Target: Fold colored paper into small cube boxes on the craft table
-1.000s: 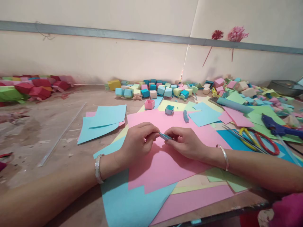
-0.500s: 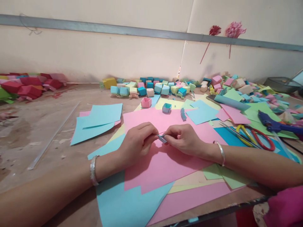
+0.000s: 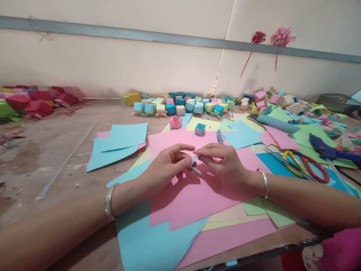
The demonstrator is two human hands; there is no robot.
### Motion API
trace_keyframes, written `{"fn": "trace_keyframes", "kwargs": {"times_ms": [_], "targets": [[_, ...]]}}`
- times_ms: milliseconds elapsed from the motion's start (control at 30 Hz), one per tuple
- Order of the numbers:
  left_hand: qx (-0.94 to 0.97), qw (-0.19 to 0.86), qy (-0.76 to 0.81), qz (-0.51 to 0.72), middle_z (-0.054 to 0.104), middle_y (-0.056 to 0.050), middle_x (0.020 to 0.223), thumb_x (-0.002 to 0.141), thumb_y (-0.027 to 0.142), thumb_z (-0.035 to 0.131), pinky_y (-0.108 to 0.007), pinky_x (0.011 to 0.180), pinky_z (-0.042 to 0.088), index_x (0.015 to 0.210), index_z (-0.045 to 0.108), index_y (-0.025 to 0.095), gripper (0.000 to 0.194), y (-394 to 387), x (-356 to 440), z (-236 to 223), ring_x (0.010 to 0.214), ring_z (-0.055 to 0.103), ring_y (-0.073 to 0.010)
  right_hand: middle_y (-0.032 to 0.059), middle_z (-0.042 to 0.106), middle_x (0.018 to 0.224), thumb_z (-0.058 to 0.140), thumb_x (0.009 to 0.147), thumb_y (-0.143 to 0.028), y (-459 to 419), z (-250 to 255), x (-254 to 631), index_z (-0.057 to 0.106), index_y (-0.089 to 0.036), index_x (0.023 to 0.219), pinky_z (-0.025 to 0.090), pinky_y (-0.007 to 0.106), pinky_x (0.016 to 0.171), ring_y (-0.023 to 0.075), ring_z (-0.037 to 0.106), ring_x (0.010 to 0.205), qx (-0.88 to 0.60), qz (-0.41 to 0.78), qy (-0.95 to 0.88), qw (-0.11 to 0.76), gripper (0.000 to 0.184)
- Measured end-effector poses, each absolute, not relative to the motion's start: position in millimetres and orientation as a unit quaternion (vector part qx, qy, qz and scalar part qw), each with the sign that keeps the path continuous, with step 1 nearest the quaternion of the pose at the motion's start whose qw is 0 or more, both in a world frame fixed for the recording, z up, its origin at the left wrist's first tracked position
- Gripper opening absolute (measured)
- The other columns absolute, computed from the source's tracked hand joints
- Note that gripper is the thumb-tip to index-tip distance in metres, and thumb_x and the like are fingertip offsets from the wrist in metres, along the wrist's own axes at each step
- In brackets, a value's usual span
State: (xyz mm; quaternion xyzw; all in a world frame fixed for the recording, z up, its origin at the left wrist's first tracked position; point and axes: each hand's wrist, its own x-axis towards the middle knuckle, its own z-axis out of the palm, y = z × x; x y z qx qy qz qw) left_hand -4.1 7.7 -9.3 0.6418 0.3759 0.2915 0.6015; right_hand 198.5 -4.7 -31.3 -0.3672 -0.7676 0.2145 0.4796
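Observation:
My left hand (image 3: pixel 166 165) and my right hand (image 3: pixel 222 160) meet over a large pink paper sheet (image 3: pixel 194 192) in the middle of the table. Both pinch a small folded strip of light blue paper (image 3: pixel 194 165) between thumb and fingertips, held a little above the sheet. Each wrist wears a silver bangle. The strip is bent, its ends partly hidden by my fingers.
Light blue sheets (image 3: pixel 118 145) lie to the left. Several small paper boxes (image 3: pixel 180 105) line the back wall, with a pink box (image 3: pixel 176 122) and a blue box (image 3: pixel 200 129) nearer. Scissors (image 3: pixel 304 163) and a blue glue gun (image 3: pixel 329 150) lie right. Red paper shapes (image 3: pixel 36 99) are piled far left.
Both hands have lifted slightly off the pink sheet. The blue strip, held flat before, is now bent and opened between my fingertips, and my left fingers have spread more.

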Motion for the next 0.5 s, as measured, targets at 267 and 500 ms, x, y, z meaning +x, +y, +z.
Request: {"fn": "trace_keyframes", "kwargs": {"times_ms": [267,500], "targets": [[0.639,0.596,0.370,0.315,0.058,0.001,0.078,0.085,0.033,0.062,-0.025,0.058,0.050,0.107,0.056,0.020,0.026,7,-6,-5,0.066,0.064,-0.0132,0.0038,0.073,0.094,0.065,0.080,-0.022,-9,-16,197,0.073,-0.020,0.093,0.055,0.029,0.074,0.0150,0.068,0.083,-0.408,0.453,-0.659,0.441,0.015],[0.665,0.573,0.399,0.266,0.056,0.003,0.068,0.084,0.035,0.062,-0.020,0.047,0.043,0.106,0.057,0.019,0.028,6,-5,1,0.057,0.055,-0.0104,0.0025,0.069,0.083,0.068,0.074,-0.020,-9,-17,194,0.068,-0.017,0.087,0.053,0.026,0.065,0.0123,0.064,0.071,-0.421,0.537,-0.592,0.428,0.013]]}}
